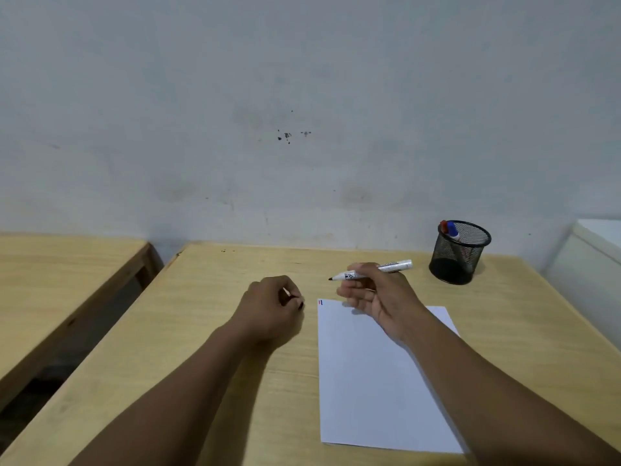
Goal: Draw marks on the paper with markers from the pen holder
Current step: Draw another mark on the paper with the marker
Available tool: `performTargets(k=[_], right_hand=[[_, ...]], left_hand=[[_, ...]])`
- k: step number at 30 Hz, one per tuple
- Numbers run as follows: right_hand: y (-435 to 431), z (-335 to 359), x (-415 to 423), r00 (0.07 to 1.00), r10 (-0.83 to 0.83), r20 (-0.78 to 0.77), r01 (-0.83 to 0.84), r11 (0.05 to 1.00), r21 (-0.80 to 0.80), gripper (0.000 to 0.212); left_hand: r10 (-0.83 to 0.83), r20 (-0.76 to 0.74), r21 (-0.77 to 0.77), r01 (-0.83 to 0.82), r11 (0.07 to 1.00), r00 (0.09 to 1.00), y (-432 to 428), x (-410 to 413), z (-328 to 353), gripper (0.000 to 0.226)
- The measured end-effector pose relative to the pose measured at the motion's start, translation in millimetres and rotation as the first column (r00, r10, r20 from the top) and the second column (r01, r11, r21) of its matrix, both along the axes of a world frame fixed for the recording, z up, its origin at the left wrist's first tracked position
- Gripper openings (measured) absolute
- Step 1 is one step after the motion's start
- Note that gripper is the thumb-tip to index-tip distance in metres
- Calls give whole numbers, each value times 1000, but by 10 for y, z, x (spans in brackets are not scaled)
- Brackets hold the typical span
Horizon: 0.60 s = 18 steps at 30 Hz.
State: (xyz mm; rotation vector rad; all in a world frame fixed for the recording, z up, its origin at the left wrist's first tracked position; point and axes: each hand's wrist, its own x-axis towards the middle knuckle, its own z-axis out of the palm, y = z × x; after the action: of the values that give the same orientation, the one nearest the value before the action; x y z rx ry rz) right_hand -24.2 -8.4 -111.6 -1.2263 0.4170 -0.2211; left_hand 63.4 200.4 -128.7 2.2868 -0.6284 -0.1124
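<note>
A white sheet of paper (369,381) lies on the wooden table (235,381), with small red and blue marks (320,302) at its top-left corner. My right hand (379,301) hovers above the paper's top edge and holds an uncapped white marker (386,268), its black tip pointing left. My left hand (272,304) rests on the table to the left of the paper, fingers closed around a small dark piece, apparently the marker's cap (300,305). A black mesh pen holder (458,252) stands at the back right with a red and a blue marker (452,229) inside.
A grey wall rises right behind the table. A second wooden table (60,274) stands to the left across a dark gap. A white box or cabinet (591,260) sits at the right edge, beside the pen holder.
</note>
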Motion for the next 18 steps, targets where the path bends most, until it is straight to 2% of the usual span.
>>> performTargets(k=[3, 9, 14, 18], right_hand=[[96, -68, 83, 999, -47, 0, 47, 990, -136, 12], [208, -205, 184, 992, -125, 1, 118, 931, -345, 14], [238, -282, 185, 985, -170, 25, 161, 856, -491, 13], [241, -315, 181, 984, -175, 25, 158, 808, -567, 14]], left_hand=[[-29, 63, 72, 24, 997, 998, -64, -15, -72, 3], [-46, 213, 149, 14, 989, 976, -99, -69, -143, 13], [-26, 156, 157, 1, 988, 987, -138, -77, -101, 30], [-37, 96, 227, 15, 974, 995, -179, -39, -52, 48]])
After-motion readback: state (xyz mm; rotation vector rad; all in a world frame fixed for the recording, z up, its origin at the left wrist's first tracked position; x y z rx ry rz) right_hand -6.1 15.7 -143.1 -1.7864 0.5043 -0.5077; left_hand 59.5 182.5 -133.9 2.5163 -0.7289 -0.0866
